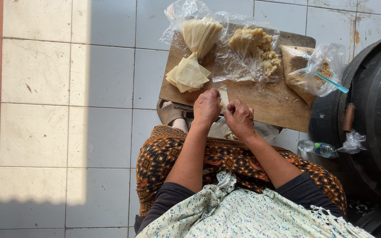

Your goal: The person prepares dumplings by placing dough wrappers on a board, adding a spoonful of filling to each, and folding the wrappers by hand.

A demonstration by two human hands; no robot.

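Left hand (207, 107) and right hand (239, 117) curled together, pinching a pale wrapper sheet (222, 94) between fingertips at the wooden board's (270, 103) near edge. Just beyond the grip, stacked wrappers (187, 74); further right, filled pieces (255, 46) on plastic. Likely to tear if pinched too hard.

board (261, 103) upper centre on floor (67, 110) | on board: wrapper stack (188, 75) left, filled pieces (256, 46) centre, bag with spoon (309, 70) right | hands (223, 112) at board's lower edge | bottle (317, 148) and barrel (375, 110) right of frame
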